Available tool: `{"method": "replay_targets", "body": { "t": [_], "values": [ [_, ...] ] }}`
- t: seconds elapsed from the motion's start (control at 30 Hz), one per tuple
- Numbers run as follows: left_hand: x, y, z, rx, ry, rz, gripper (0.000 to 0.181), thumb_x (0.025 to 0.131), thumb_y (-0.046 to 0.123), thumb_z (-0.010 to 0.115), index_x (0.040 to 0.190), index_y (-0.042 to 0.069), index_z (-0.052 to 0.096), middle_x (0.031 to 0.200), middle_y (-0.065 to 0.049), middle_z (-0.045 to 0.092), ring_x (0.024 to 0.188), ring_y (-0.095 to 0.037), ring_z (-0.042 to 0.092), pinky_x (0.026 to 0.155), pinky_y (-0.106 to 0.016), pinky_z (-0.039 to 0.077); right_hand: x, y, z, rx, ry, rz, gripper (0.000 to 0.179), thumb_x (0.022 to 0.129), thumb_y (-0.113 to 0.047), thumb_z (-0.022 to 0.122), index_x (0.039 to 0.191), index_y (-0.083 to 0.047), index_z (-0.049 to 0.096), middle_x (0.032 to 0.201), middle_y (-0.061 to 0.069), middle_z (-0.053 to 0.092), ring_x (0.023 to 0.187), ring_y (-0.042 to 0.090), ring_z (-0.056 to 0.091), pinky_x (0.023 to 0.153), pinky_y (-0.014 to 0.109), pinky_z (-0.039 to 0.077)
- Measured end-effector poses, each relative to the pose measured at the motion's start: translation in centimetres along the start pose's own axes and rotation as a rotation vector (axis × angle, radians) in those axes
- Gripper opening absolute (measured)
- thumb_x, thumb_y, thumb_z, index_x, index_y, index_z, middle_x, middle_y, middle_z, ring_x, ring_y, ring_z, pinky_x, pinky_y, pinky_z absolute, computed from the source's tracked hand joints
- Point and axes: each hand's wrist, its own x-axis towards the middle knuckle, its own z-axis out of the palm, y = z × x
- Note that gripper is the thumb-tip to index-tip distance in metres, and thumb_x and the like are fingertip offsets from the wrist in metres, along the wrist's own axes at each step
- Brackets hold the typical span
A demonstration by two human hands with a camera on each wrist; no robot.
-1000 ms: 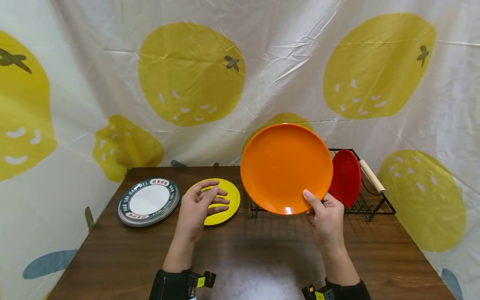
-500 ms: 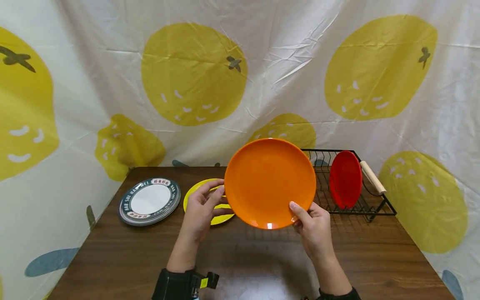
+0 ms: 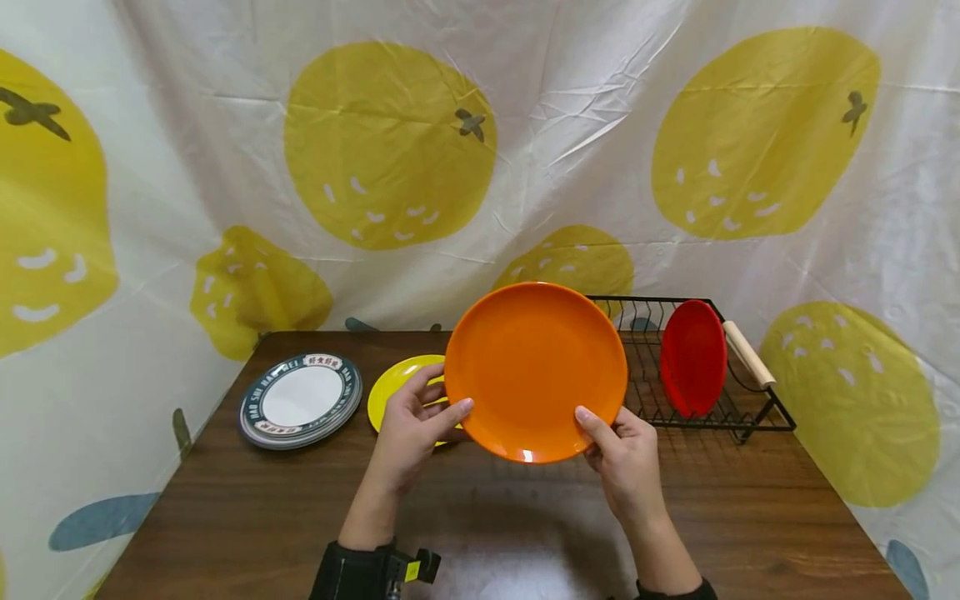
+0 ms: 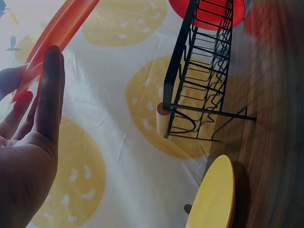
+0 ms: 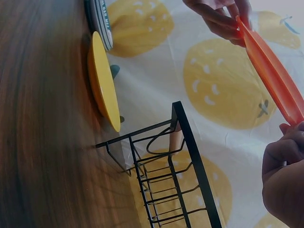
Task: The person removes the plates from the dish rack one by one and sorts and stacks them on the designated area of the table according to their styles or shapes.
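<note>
An orange plate (image 3: 536,367) is held up in mid-air above the table, its face turned towards me. My right hand (image 3: 626,458) grips its lower right edge, thumb on the front and fingers behind. At the lower left edge, my left hand (image 3: 408,427) pinches the rim with the thumb in front; the left wrist view shows its fingers (image 4: 50,90) behind the plate. Beyond the left hand lies a yellow plate (image 3: 386,396), partly hidden by that hand and the orange plate. A red plate (image 3: 693,358) stands on edge in a black wire dish rack (image 3: 757,428).
A stack of white plates (image 3: 302,398) with dark green lettered rims sits at the table's left. The rack, with a wooden handle (image 3: 747,353), stands at the back right, partly behind the orange plate. A lemon-print cloth (image 3: 570,142) hangs behind the brown table (image 3: 487,525).
The orange plate has moved left and down in my right hand, uncovering more of the rack. My left hand has come to its left edge and now grips it.
</note>
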Motion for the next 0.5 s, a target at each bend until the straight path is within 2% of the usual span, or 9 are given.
{"method": "replay_targets", "body": {
  "t": [0.1, 0.17, 0.27, 0.37, 0.5],
  "values": [
    [-0.07, -0.04, -0.05, 0.003, 0.007, -0.002, 0.057, 0.097, 0.007, 0.077, 0.150, 0.011, 0.055, 0.139, -0.023, 0.066, 0.102, -0.018, 0.079, 0.083, -0.037, 0.068, -0.01, -0.05, 0.03, -0.011, -0.013, -0.007, 0.021, 0.103, 0.001, 0.065, 0.090, -0.012, 0.076, 0.072, -0.004, 0.067, 0.053, 0.005, 0.049, 0.045, 0.018, 0.026],
    [-0.12, -0.06, -0.06, 0.005, 0.012, -0.002, 0.056, 0.097, 0.007, 0.077, 0.149, 0.011, 0.055, 0.139, -0.023, 0.067, 0.102, -0.019, 0.079, 0.083, -0.037, 0.068, -0.04, -0.14, 0.06, -0.019, -0.021, -0.020, 0.020, 0.103, 0.002, 0.065, 0.091, -0.011, 0.076, 0.072, -0.003, 0.068, 0.052, 0.005, 0.046, 0.045, 0.026, 0.020],
    [-0.17, -0.09, -0.08, 0.002, 0.018, 0.007, 0.056, 0.097, 0.006, 0.076, 0.149, 0.010, 0.056, 0.137, -0.023, 0.067, 0.101, -0.019, 0.079, 0.083, -0.037, 0.068, -0.13, -0.36, 0.10, -0.034, -0.032, -0.038, 0.018, 0.102, 0.002, 0.065, 0.094, -0.008, 0.077, 0.076, -0.002, 0.072, 0.052, 0.005, 0.044, 0.047, 0.034, 0.017],
    [-0.21, -0.13, -0.11, -0.002, 0.021, 0.020, 0.055, 0.097, 0.004, 0.076, 0.148, 0.009, 0.057, 0.135, -0.022, 0.068, 0.100, -0.019, 0.079, 0.082, -0.037, 0.068, -0.21, -0.56, 0.11, -0.049, -0.043, -0.042, 0.016, 0.102, 0.002, 0.065, 0.098, -0.006, 0.078, 0.081, 0.000, 0.075, 0.054, 0.005, 0.047, 0.045, 0.029, 0.022],
    [-0.33, -0.18, -0.19, 0.001, 0.021, 0.043, 0.054, 0.097, 0.003, 0.076, 0.147, 0.008, 0.057, 0.132, -0.020, 0.069, 0.098, -0.017, 0.079, 0.080, -0.036, 0.069, -0.36, -0.69, 0.07, -0.068, -0.054, -0.036, 0.014, 0.103, 0.001, 0.064, 0.100, -0.004, 0.077, 0.083, 0.000, 0.075, 0.059, 0.007, 0.055, 0.045, 0.017, 0.035]
  ]
}}
